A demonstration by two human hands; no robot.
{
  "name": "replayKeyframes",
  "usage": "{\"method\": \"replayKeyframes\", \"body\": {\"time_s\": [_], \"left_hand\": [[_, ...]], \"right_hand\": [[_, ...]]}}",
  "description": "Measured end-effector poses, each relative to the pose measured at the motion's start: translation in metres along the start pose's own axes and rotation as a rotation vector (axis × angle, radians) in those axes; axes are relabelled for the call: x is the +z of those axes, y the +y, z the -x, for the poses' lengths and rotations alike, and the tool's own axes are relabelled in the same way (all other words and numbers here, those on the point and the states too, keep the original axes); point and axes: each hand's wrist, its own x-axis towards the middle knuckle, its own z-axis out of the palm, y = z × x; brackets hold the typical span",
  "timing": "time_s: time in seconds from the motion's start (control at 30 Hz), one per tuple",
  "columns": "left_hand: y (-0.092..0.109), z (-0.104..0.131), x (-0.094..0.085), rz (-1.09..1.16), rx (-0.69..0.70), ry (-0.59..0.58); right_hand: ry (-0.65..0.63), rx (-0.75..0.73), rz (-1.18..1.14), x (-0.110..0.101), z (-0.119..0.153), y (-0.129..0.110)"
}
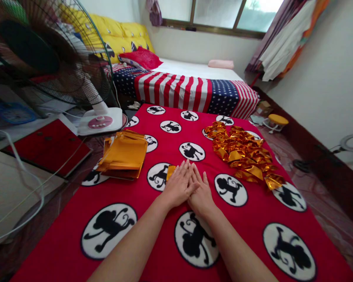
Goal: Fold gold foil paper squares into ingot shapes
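My left hand (179, 185) lies flat with its fingers stretched forward, on top of a piece of gold foil paper (170, 171). Only the left edge of that piece shows; the rest is hidden beneath the hands. Beside it, my right hand (202, 194) also rests flat, its fingers straight and touching the left hand, whose thumb crosses over it. A stack of flat gold foil sheets (126, 152) sits to the left. Several folded, crinkled gold foil pieces (241, 150) lie in rows to the right.
A red cloth with monkey prints (153, 243) covers the table. An electric fan (32, 47) stands at the left on a white base. Behind the table is a bed with a striped, starred cover (176, 92). A yellow-topped stool (278, 120) is at the right.
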Motion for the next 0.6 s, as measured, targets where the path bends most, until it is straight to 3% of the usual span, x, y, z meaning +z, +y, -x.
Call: {"method": "replayKeyframes", "body": {"time_s": [0.27, 0.47, 0.6], "left_hand": [[-0.022, 0.014, -0.015, -0.3, -0.152, 0.063], [-0.048, 0.029, -0.025, -0.381, -0.282, 0.18], [-0.04, 0.028, -0.029, -0.364, -0.409, 0.323]], "right_hand": [[-0.003, 0.049, -0.021, -0.004, -0.001, -0.004], [-0.006, 0.053, -0.041, -0.006, -0.002, -0.005], [0.014, 0.059, -0.044, -0.006, -0.002, -0.007]]}}
